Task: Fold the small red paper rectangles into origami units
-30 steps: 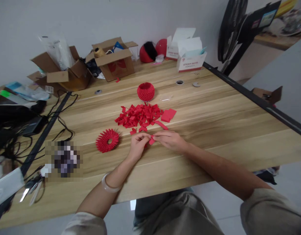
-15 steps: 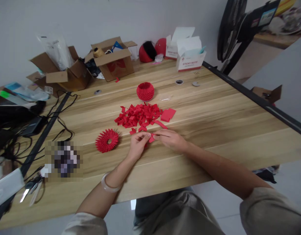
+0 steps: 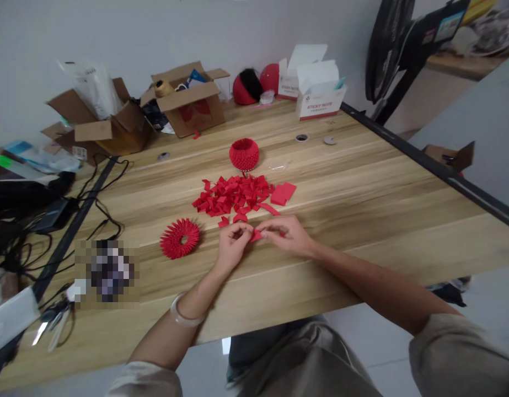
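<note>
Between my hands is a small red paper piece (image 3: 256,236), pinched at its left end by my left hand (image 3: 233,242). My right hand (image 3: 288,236) grips the same piece from the right with thumb and forefinger. Just beyond my fingers lies a pile of folded red paper pieces (image 3: 233,194), with flat red paper sheets (image 3: 283,193) at its right side. A round red ring of folded paper (image 3: 180,239) rests on the table left of my left hand. Behind the pile stands a red bowl-shaped folded-paper form (image 3: 244,155), its top open.
Two open cardboard boxes (image 3: 196,113) stand at the back left, and white sticky note boxes (image 3: 320,102) at the back right. Cables (image 3: 103,204) run along the left side, near scissors (image 3: 47,322). A black fan (image 3: 389,49) stands beyond the right edge.
My right hand's fingers have shifted and spread a little around the red paper piece. My left hand stays on it. The whole view has moved slightly.
</note>
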Motion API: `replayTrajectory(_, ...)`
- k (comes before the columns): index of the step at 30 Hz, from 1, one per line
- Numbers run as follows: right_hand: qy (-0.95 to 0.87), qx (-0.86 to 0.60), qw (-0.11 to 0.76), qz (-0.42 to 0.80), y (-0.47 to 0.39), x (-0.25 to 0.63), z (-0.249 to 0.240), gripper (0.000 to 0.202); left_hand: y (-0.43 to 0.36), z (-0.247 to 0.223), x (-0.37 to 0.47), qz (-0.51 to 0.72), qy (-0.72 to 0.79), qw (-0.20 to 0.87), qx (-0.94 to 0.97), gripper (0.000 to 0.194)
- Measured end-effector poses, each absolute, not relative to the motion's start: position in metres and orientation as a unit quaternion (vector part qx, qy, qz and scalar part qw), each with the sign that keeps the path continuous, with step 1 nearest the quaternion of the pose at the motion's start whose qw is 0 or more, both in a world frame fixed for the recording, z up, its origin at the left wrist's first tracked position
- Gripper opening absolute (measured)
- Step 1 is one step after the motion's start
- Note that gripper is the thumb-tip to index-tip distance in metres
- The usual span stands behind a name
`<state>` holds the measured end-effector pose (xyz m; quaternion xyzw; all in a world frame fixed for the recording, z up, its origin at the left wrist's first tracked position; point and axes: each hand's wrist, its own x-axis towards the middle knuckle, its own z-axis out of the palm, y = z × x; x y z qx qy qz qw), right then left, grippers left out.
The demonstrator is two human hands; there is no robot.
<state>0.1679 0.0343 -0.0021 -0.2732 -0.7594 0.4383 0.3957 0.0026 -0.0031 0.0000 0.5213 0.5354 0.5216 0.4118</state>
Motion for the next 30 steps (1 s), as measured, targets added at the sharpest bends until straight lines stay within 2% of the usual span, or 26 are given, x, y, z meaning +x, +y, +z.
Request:
replayTrajectory(4,-0.64,-0.3,0.343,0.618,0.038,0.167,0.002,0.024,-0.004,0.0,0.003,0.521,0.53,0.385,0.547,0.013)
replayTrajectory(8,-0.577,-0.298,0.301,0.698,0.041,0.167,0.001,0.025,-0.006,0.0,0.004,0.516,0.528,0.36,0.57,0.013)
replayTrajectory(30,-0.6,-0.305,0.26,0.692,0.046,0.173,0.011,0.022,-0.008,-0.003,0.005,0.5,0.541,0.351,0.578,0.015)
